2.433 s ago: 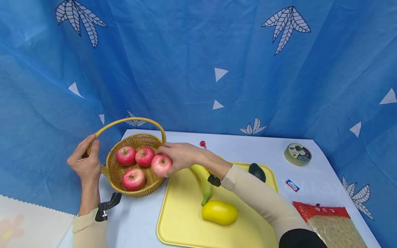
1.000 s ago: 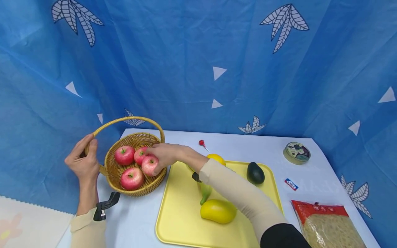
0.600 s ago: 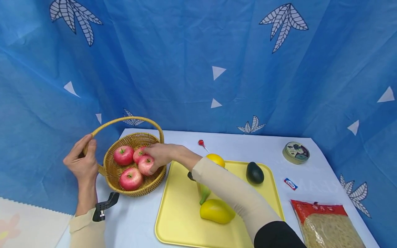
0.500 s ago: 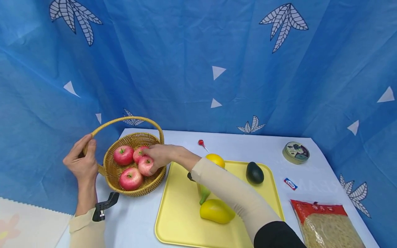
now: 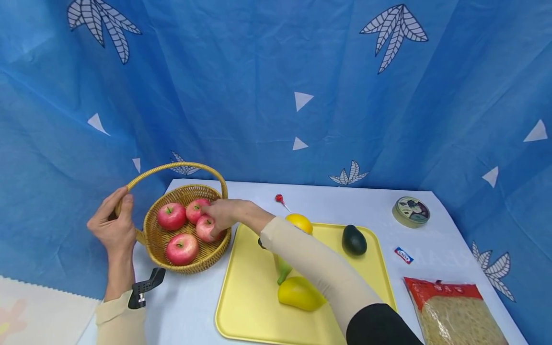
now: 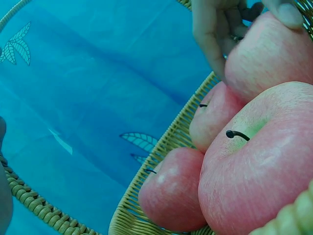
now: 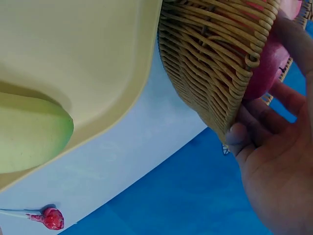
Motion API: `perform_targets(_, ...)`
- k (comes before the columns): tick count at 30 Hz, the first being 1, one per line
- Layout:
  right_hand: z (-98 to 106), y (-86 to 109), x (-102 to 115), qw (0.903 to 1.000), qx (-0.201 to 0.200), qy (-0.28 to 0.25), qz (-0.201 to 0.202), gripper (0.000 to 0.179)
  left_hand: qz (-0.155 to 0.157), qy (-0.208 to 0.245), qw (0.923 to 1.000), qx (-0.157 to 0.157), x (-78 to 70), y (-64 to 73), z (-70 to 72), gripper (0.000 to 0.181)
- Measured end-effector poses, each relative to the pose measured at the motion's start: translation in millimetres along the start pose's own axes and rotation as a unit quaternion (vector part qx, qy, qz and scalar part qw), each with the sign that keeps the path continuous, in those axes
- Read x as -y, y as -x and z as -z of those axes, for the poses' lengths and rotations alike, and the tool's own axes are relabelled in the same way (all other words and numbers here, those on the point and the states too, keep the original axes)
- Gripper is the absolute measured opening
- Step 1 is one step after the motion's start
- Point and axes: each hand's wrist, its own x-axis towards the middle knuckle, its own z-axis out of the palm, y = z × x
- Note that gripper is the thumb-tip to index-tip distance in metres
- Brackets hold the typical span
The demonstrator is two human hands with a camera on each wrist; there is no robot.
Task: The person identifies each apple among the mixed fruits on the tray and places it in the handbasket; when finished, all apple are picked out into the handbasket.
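My left hand (image 5: pixel 114 220) grips the arched handle (image 5: pixel 185 165) of a round wicker basket (image 5: pixel 189 268), left of the tray. Several red apples lie in the basket: one at the left (image 5: pixel 171 216), one at the front (image 5: pixel 182 249), one at the back (image 5: pixel 197 210). My right hand (image 5: pixel 225 214) reaches over the basket's right rim and holds the right-hand apple (image 5: pixel 204 228). In the left wrist view its thumb lies on this apple (image 6: pixel 274 56), with the other fingers on the far side. The right wrist view shows the palm beside the wicker wall (image 7: pixel 205 63).
A yellow tray (image 5: pixel 250 306) carries a mango (image 5: pixel 300 293), a banana (image 5: pixel 284 269) partly under the right sleeve, a yellow round fruit (image 5: pixel 300 222) and an avocado (image 5: pixel 354 240). Around it lie a lollipop (image 5: pixel 279 198), a round tin (image 5: pixel 411 212), a wrapped candy (image 5: pixel 404 255) and a red-topped bag (image 5: pixel 453 311).
My right hand has lowered the apple leftward from the basket's right rim in among the others, then shifted it slightly right. My left hand keeps its grip on the handle.
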Motion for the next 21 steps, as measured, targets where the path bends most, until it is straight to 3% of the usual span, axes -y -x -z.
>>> perform_targets(10, -4.4, -3.5, 7.5, 0.9984, -0.014, 0.051, 0.022, 0.060, -0.004, 0.023, 0.9997, -0.011, -0.7, -1.4, -2.1, 0.016)
perform_targets(21, -8.9, -4.8, 10.5, 0.9981, -0.011, 0.056, 0.021, 0.064, -0.004, -0.004, 1.0000, 0.001, 0.3, -0.5, -0.4, 0.020)
